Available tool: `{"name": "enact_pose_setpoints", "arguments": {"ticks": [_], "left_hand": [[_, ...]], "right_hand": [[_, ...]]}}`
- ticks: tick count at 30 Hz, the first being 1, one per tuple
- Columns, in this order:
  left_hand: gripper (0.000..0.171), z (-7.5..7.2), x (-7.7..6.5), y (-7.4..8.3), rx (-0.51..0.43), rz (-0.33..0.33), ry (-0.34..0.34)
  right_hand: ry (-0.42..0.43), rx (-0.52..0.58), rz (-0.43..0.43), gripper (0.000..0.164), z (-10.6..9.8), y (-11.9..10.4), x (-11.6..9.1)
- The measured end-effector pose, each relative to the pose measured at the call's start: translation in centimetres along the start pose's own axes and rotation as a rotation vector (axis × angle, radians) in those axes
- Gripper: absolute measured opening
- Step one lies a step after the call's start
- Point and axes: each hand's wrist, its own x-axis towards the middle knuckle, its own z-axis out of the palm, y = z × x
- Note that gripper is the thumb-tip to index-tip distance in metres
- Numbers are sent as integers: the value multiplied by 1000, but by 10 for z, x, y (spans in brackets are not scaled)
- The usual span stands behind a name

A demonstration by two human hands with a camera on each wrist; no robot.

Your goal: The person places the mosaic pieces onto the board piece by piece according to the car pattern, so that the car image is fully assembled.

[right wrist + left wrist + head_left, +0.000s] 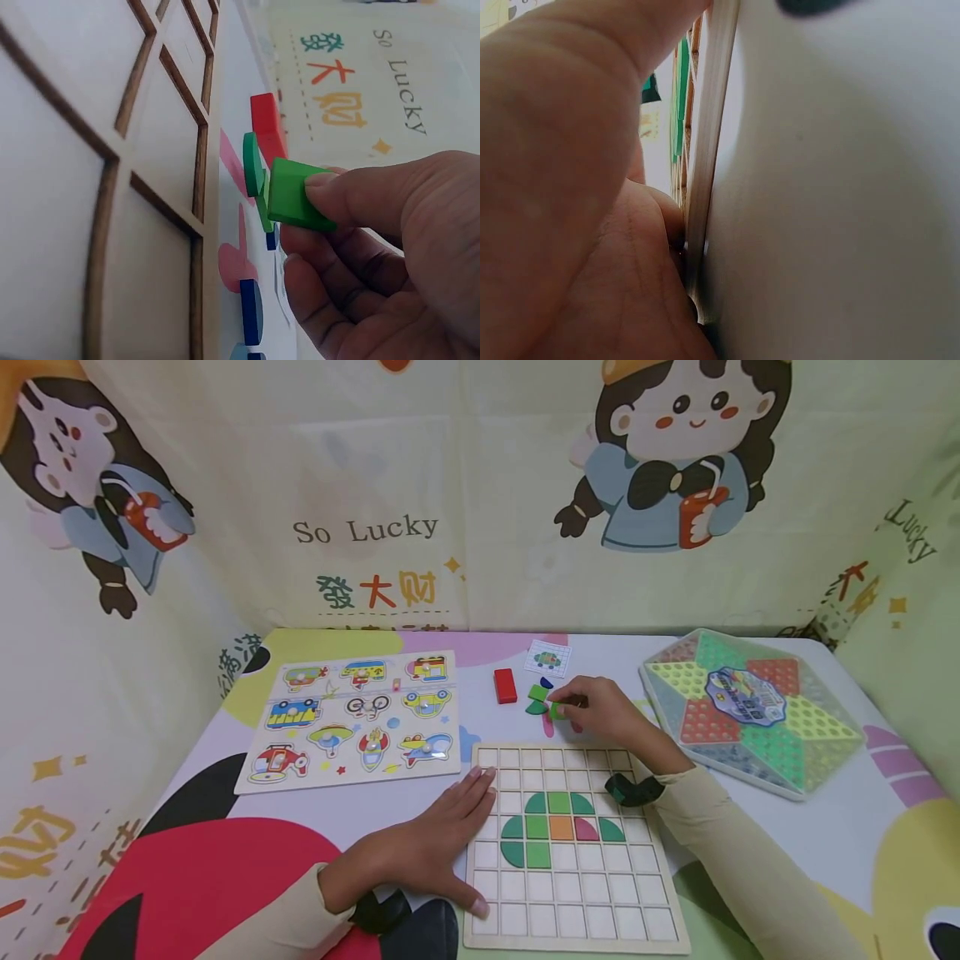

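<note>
A wooden grid board (577, 943) lies before me, with green, orange and pink tiles (537, 827) set in its middle cells. Along its left edge rests my left hand (427, 847), thumb and fingers spread; in the left wrist view the palm (630, 277) is against the board's side (711, 135). Beyond the far edge, my right hand (607, 714) pinches a green square tile (289, 191) between thumb and fingers, held off the table. Close to it lie a green leaf-shaped tile (536, 708), another green square (537, 692) and a dark blue piece (546, 682).
A red block (506, 686) and a small pattern card (548, 658) lie farther back. To the left is a vehicle puzzle board (390, 702). A hexagonal box (750, 718) with coloured pegs or beads sits on the right. Printed cloth (510, 568) hangs behind the table.
</note>
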Motion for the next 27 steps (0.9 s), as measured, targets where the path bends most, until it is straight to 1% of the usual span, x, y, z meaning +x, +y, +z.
{"name": "enact_pose_setpoints", "arguments": {"ticks": [6, 10, 16, 17, 21, 23, 27], "left_hand": [[123, -1, -1, 0, -3, 5, 1], [123, -2, -1, 0, -4, 0, 3], [124, -1, 0, 1, -7, -9, -2], [124, -1, 0, 1, -7, -11, -3], [124, 0, 1, 1, 1, -12, -7], [124, -1, 1, 1, 2, -8, -7], [123, -1, 1, 1, 0, -5, -6]], "right_hand": [[-28, 12, -71, 16, -2, 2, -8], [-44, -7, -111, 15, -3, 4, -15], [-61, 2, -96, 15, -3, 2, -27], [-64, 10, -103, 15, -3, 2, -29], [-90, 37, -155, 15, -3, -1, -37], [-111, 45, -198, 15, -3, -3, -40], [-150, 50, -228, 17, -2, -7, -49]]}}
